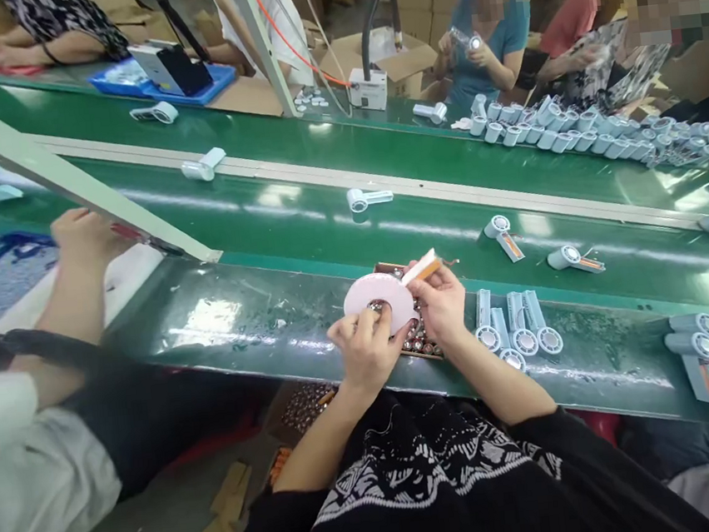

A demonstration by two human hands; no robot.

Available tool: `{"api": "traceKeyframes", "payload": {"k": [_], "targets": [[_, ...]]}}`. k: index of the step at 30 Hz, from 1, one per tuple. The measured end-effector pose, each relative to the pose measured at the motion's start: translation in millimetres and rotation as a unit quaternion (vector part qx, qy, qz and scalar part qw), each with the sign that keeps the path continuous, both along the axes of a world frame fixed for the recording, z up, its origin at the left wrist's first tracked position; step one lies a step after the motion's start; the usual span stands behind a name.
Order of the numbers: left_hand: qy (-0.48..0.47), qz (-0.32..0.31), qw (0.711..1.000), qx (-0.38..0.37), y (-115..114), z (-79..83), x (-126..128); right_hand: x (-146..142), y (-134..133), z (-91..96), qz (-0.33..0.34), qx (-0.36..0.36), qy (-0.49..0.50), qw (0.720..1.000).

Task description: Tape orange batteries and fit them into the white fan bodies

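Note:
My left hand grips the lower edge of a pale pink round disc, with its thumb pressed on a small shiny metal piece on the disc. My right hand pinches a small white-and-orange strip just above the disc's right edge. Below both hands lies a brown tray of small metal cells, partly hidden by the disc and my fingers. Several white handheld fan parts lie on the green bench to my right.
A moving green belt carries white fans. A co-worker's arm reaches in from the left. Other people work across the belts, beside a long row of white cylinders. A cardboard box of metal cells sits on the floor below the bench edge.

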State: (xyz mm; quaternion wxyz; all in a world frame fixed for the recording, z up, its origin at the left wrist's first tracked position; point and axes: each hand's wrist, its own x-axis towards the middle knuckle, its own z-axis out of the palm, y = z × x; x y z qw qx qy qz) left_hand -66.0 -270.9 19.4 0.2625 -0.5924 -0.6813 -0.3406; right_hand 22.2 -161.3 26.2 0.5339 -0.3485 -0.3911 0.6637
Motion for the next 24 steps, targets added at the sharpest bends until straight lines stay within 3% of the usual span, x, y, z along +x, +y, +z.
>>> {"api": "traceKeyframes", "payload": {"k": [3, 5, 7, 9, 10, 12, 13, 14, 16, 17, 19, 22, 24], "targets": [[0.003, -0.016, 0.999, -0.040, -8.1, -7.8, -15.3, 24.5, 56.0, 11.5, -0.085, 0.056, 0.010, 0.995], [-0.013, 0.008, 0.994, -0.104, -25.9, -26.8, -46.2, 54.0, 93.7, 20.7, -0.172, 0.103, 0.033, 0.979], [-0.058, 0.073, 0.978, -0.186, -51.0, -53.3, -88.3, 91.6, 113.6, 25.4, -0.187, 0.130, 0.013, 0.974], [-0.114, 0.121, 0.953, -0.253, -75.0, -78.0, -130.1, 130.4, 110.1, 21.6, -0.184, 0.123, -0.030, 0.975], [-0.136, 0.133, 0.949, -0.252, -83.0, -86.6, -146.7, 147.7, 101.6, 16.3, -0.189, 0.107, -0.048, 0.975], [-0.164, 0.132, 0.959, -0.191, -83.0, -91.6, -166.0, 174.3, 80.1, 1.3, -0.215, 0.065, -0.068, 0.972], [-0.169, 0.116, 0.967, -0.153, -72.4, -87.7, -168.3, 183.0, 70.6, -6.7, -0.232, 0.046, -0.070, 0.969], [-0.169, 0.087, 0.972, -0.135, -53.7, -80.2, -166.6, 188.6, 63.4, -14.1, -0.246, 0.032, -0.069, 0.966], [-0.152, 0.003, 0.973, -0.176, 7.3, -59.7, -155.6, 191.4, 57.3, -24.4, -0.265, 0.015, -0.063, 0.962], [-0.137, -0.034, 0.961, -0.238, 47.0, -49.7, -149.2, 189.5, 57.7, -26.6, -0.268, 0.010, -0.063, 0.961], [-0.112, -0.066, 0.948, -0.289, 133.9, -36.3, -139.6, 182.9, 60.7, -25.4, -0.264, 0.007, -0.067, 0.962], [-0.075, -0.065, 0.935, -0.341, 246.8, -36.6, -137.5, 181.4, 60.1, -17.4, -0.259, 0.004, -0.074, 0.963], [-0.053, -0.050, 0.927, -0.368, 295.0, -44.6, -141.4, 193.6, 54.0, -16.8, -0.268, -0.001, -0.088, 0.959]]}}
